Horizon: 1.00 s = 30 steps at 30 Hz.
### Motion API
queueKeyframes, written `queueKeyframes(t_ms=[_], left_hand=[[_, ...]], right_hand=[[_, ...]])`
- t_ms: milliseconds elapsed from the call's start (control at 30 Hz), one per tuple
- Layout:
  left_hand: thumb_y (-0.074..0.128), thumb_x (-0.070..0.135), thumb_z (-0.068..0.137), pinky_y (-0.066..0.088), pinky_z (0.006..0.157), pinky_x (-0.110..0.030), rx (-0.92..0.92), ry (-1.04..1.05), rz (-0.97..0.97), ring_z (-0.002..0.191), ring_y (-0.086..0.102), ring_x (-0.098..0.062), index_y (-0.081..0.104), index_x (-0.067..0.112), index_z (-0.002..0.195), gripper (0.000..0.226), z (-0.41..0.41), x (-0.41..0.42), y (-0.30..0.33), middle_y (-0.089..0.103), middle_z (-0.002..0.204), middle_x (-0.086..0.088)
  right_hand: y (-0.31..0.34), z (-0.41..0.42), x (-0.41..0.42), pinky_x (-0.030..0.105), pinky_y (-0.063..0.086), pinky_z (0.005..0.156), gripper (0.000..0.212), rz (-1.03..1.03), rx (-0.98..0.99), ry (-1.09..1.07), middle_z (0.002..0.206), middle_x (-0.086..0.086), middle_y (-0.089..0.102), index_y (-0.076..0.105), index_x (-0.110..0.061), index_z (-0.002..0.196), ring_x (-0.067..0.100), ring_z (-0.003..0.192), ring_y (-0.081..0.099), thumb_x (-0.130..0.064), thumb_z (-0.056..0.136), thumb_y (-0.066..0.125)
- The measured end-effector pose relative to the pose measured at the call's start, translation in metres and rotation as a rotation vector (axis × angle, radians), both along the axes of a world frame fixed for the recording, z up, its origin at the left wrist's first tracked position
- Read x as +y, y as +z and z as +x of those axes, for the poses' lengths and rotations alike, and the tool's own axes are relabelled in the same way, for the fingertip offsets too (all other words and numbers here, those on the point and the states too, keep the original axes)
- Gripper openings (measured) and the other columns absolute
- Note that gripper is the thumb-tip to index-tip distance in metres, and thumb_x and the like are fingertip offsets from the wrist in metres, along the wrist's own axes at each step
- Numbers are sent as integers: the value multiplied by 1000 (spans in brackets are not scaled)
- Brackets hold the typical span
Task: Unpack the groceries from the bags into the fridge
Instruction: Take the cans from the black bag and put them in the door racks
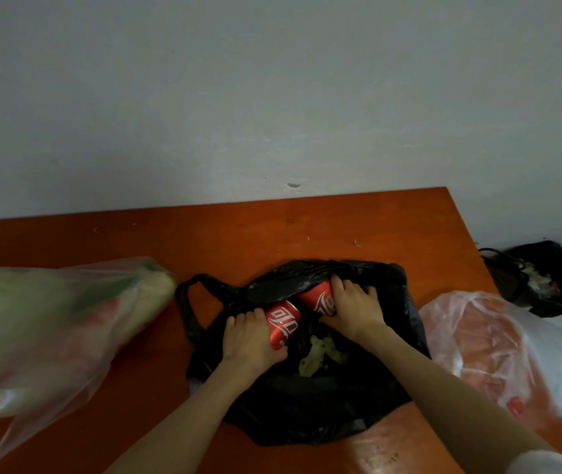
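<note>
Step in hand: lifting drinks out of the black plastic bag (307, 412), which lies open on the orange table (136, 422). The left hand (250, 340) curls around one red cola can (283, 325). At its 1 o'clock, the right hand (351, 309) wraps a second red cola can (320, 299). Both cans rest inside the bag mouth, above loose green leaves (320, 354). Next move, as judged: raise both cans clear of the plastic, then carry them to the fridge, which is not in view. A clear bag of vegetables (50, 319) lies at 9 o'clock.

Head cam, steeply down, close over orange table (108, 388), poss. slightly tilted.
</note>
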<state>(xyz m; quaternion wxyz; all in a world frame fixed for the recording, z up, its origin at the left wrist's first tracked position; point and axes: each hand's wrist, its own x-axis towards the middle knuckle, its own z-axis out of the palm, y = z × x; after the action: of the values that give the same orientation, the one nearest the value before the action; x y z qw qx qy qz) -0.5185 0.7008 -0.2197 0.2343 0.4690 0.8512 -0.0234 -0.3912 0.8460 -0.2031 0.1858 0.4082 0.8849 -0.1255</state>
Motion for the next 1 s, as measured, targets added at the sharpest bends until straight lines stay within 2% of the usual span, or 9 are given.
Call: queueKeyframes(t_ms=[133,300,400,433,567,700,800,900,1000], left_hand=[[66,55,67,41,88,-27,-188,110,152,111,43,-17,44,14,121,72,-8,-16,4,45,117,-2],[59,64,55,35,83,-24,-343,130,419,100,46,-13,50,22,108,68,-22,-37,42,50,101,6],[78,38,65,40,81,-24,-554,166,611,99,54,-13,53,22,107,52,-24,-45,72,57,104,4],[80,31,67,42,80,-23,-618,185,649,99,55,-13,51,21,111,54,-22,-48,86,58,107,3],[77,27,71,43,83,-26,-813,150,648,101,54,-13,42,18,129,69,1,-56,128,53,115,4],[75,31,70,45,88,-31,-945,-11,618,105,54,-16,42,21,131,70,46,-60,164,54,117,3],[74,31,69,47,79,-25,-1033,-117,588,98,56,-12,45,23,128,66,93,-69,183,57,111,6],[72,38,65,48,72,-21,-1132,-220,524,93,56,-7,43,27,126,68,147,-85,196,57,110,7],[69,34,70,50,83,-31,-1221,-354,472,98,58,-13,40,33,119,57,212,-105,208,58,112,5]], right_hand=[[21,6,-11,39,46,91,83,-120,192,-141,135,8,42,22,-14,144,29,118,50,-44,80,66],[56,27,-43,35,49,92,77,-211,450,-347,124,5,50,35,-19,137,23,108,55,-44,74,73],[82,46,-80,27,50,86,75,-179,627,-461,119,0,49,38,-21,134,16,101,56,-41,72,75],[93,52,-94,23,49,84,74,-144,698,-492,117,-2,46,39,-22,134,14,100,55,-40,73,76],[134,89,-144,15,49,72,64,-43,982,-635,115,-8,48,42,-29,126,5,97,55,-32,72,77],[167,141,-187,20,56,74,58,-48,1388,-887,118,-8,51,45,-33,120,10,101,59,-22,73,76],[185,187,-221,24,57,71,54,-9,1614,-1131,114,-4,55,45,-30,123,13,99,60,-20,76,70],[195,244,-264,27,51,72,55,54,1748,-1266,113,5,61,51,-22,119,16,96,62,-27,69,73],[209,305,-319,33,53,78,61,183,1752,-1307,108,6,66,57,-22,114,21,98,65,-35,59,81]])
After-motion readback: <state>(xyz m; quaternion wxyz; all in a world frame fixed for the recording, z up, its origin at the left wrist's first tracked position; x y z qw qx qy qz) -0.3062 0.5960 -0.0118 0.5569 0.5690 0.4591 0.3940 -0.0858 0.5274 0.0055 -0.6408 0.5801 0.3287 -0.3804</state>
